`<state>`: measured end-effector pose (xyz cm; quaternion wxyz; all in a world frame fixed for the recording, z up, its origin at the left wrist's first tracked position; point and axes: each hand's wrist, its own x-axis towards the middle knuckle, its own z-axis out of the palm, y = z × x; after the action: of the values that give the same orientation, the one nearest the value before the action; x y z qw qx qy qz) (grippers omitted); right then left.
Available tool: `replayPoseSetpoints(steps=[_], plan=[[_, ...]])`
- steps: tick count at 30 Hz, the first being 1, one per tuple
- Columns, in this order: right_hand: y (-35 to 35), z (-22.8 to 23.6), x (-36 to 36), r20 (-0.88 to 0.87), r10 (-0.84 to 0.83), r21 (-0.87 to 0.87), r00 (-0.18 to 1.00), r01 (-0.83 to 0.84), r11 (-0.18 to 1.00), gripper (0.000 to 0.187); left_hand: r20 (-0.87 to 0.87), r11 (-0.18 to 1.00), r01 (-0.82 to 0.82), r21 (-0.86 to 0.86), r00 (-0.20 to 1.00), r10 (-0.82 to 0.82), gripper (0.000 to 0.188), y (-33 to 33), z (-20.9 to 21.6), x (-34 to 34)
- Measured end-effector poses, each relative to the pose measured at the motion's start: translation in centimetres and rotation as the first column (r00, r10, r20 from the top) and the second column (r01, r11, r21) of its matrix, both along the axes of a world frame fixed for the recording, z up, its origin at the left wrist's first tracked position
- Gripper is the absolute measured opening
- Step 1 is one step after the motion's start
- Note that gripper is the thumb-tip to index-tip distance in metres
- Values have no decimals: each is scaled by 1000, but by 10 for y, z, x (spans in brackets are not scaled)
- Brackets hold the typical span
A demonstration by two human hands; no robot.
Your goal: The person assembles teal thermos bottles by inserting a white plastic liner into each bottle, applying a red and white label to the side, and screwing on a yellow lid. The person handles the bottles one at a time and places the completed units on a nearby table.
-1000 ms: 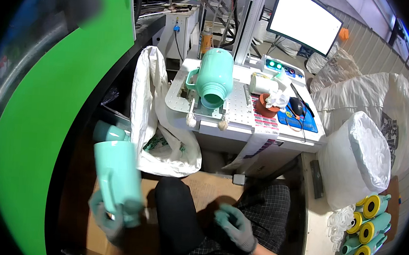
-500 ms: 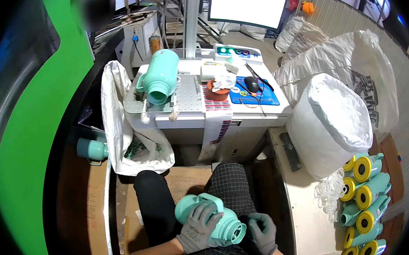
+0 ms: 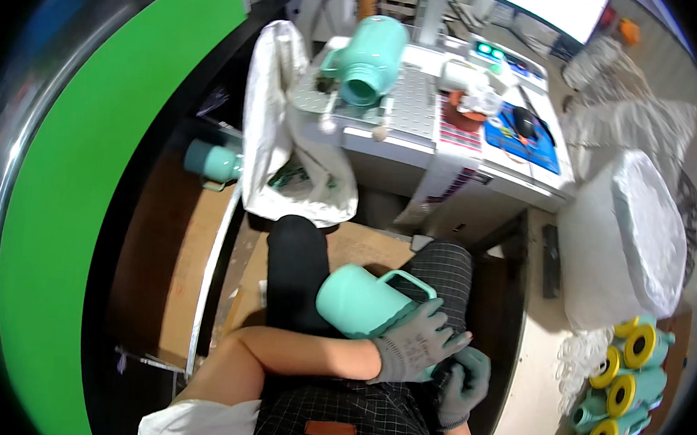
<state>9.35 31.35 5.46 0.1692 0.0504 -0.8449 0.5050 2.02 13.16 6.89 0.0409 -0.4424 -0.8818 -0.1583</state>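
Observation:
A mint-green vacuum jug (image 3: 359, 299) lies on its side across my lap, its handle toward my knees and its neck covered by my hands. My left hand (image 3: 419, 345), in a grey glove, reaches across and holds the jug around its neck end, fingers slightly apart. My right hand (image 3: 466, 387), also gloved, is curled beside the neck end; whatever it may be holding is hidden. On the worktable, another mint-green jug (image 3: 374, 58) lies with its open mouth toward me.
A white sack (image 3: 268, 115) hangs open left of the table. At right stand a large white bag (image 3: 630, 237), a pile of pale rings (image 3: 579, 367) and several jugs with yellow-rimmed bases (image 3: 625, 394). A further jug (image 3: 221, 162) lies at left. The mouse (image 3: 523, 121) rests on a blue pad.
The jug on my lap has turned, its handle now on the far side. My left hand has slid from its body to the neck end, nearer my right hand. The view has shifted.

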Motion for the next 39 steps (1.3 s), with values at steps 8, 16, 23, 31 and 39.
replayPoseSetpoints(steps=[8,16,23,31,39], plan=[[6,57,-37,331,425,478,843,-538,695,19,371,999,-4,-51,928,23,103,3,9,-11],[20,48,-55,673,489,416,555,-830,370,29,432,983,122,-134,900,-53,104,3,14,-5],[10,38,-54,321,662,645,677,-669,370,29,421,996,81,-21,905,-64,97,-15,14,-2],[-49,58,-58,-154,581,406,799,-485,774,22,289,853,-246,459,950,119,80,-107,38,5],[-57,65,-59,-85,480,259,873,-445,857,34,262,744,-323,585,943,204,72,-116,38,13]])
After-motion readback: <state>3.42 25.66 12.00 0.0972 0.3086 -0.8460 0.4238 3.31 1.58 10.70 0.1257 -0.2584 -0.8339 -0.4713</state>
